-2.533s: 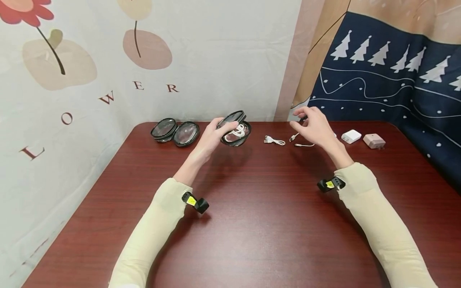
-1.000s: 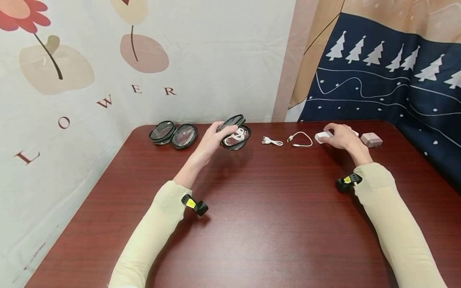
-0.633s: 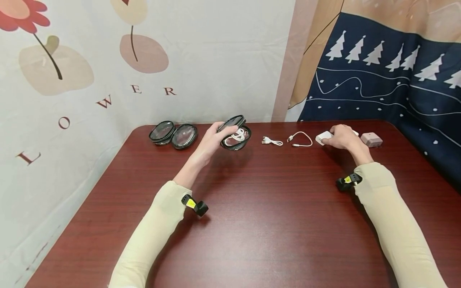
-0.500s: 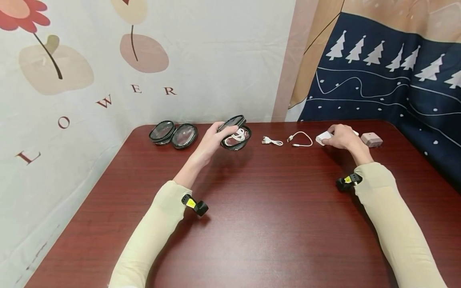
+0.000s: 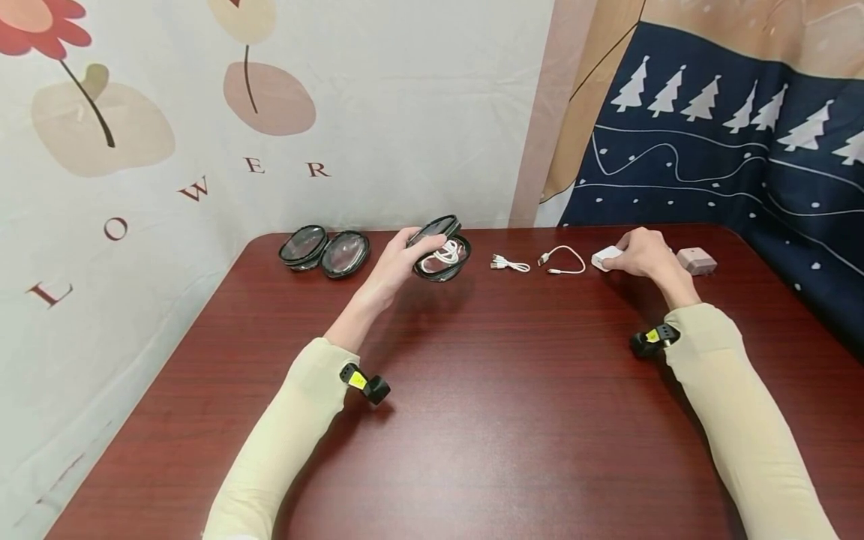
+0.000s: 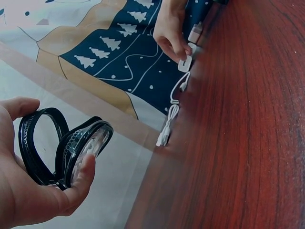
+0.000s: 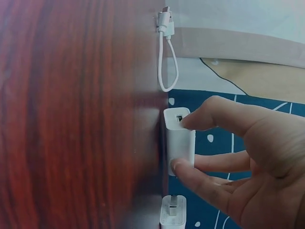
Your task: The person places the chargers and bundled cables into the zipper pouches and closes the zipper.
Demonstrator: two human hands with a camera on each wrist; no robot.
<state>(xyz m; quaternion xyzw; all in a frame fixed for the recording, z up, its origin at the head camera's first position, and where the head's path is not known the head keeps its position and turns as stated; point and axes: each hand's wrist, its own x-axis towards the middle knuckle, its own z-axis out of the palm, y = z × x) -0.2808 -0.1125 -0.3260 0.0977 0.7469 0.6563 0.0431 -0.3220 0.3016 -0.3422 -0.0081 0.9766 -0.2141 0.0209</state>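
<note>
My left hand point(image 5: 390, 274) grips a small round zip case point(image 5: 437, 227) with clear panels and black trim, its lid raised. Coiled inside lies a white cable point(image 5: 446, 253). In the left wrist view the case point(image 6: 61, 148) gapes between thumb and fingers, above the table. At the table's back right, my right hand point(image 5: 644, 255) pinches a white charger point(image 5: 605, 258). The right wrist view has the thumb by the socket on this charger point(image 7: 180, 143) and a fingertip at its other end. Another white charger point(image 7: 173, 212) stands beside it, mostly hidden by the hand in the head view.
Between the hands lie a bundled white cable point(image 5: 511, 264) and a short looped white cable point(image 5: 576, 257). A pinkish charger point(image 5: 697, 261) sits at the far right. Two more round cases point(image 5: 304, 246) rest at the back left. Printed cloth hangs behind the table point(image 5: 472, 420).
My right hand has moved right and down from over the looped cable to the white charger, where its grip has shifted slightly. The left hand keeps the case in nearly the same place.
</note>
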